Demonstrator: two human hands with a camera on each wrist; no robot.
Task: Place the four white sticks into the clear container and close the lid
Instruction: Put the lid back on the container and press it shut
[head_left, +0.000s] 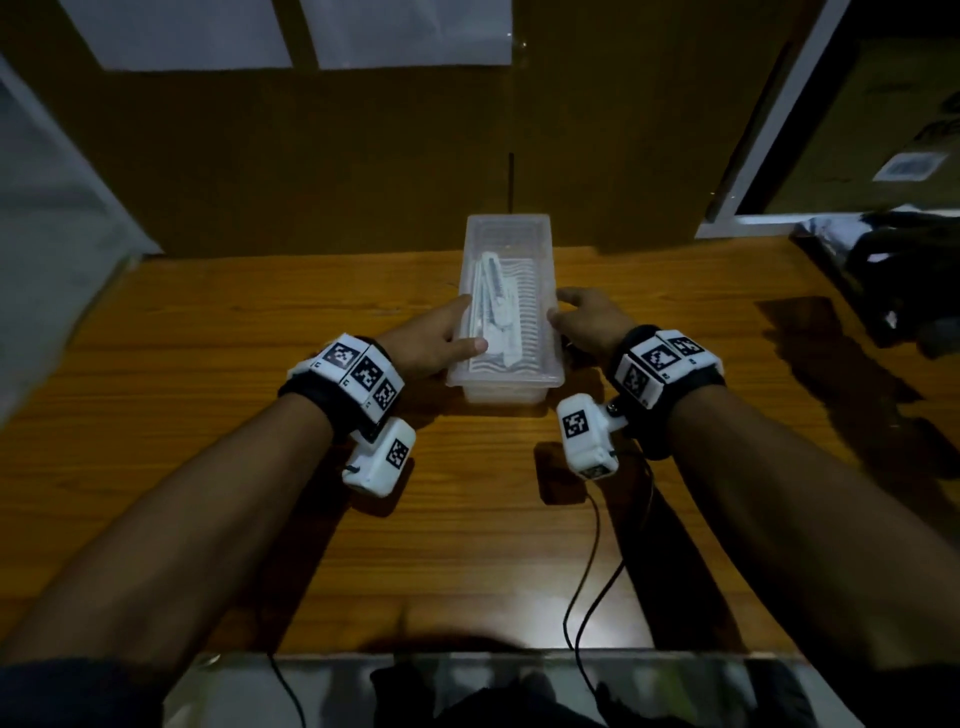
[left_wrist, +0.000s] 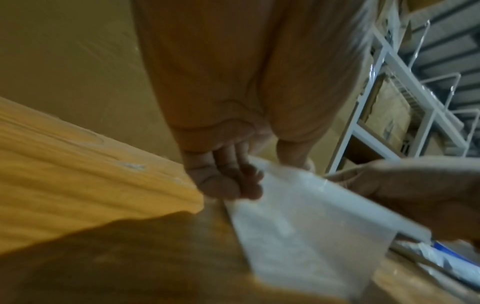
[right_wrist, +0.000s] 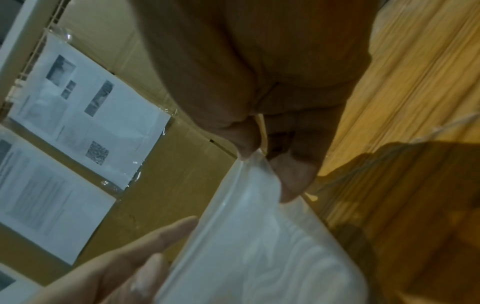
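The clear container (head_left: 506, 393) stands lengthwise at the middle of the wooden table (head_left: 208, 338), with its ribbed lid (head_left: 535, 322) lying on top. White sticks (head_left: 493, 306) show through the lid, bunched along the left side. My left hand (head_left: 441, 338) grips the left edge, thumb on the lid and fingers curled under the rim (left_wrist: 228, 181). At the right edge my right hand (head_left: 587, 317) pinches the rim, thumb on top (right_wrist: 291, 164). Both wrist views show the container's cloudy plastic (left_wrist: 298, 216) (right_wrist: 259, 246) close up and blurred.
A cardboard wall (head_left: 363, 156) with taped papers (right_wrist: 91, 102) rises just behind the container. A dark bag (head_left: 909, 286) lies at the table's far right. Black cables (head_left: 587, 571) trail over the near table edge. A white metal shelf (left_wrist: 389, 102) stands off to the right.
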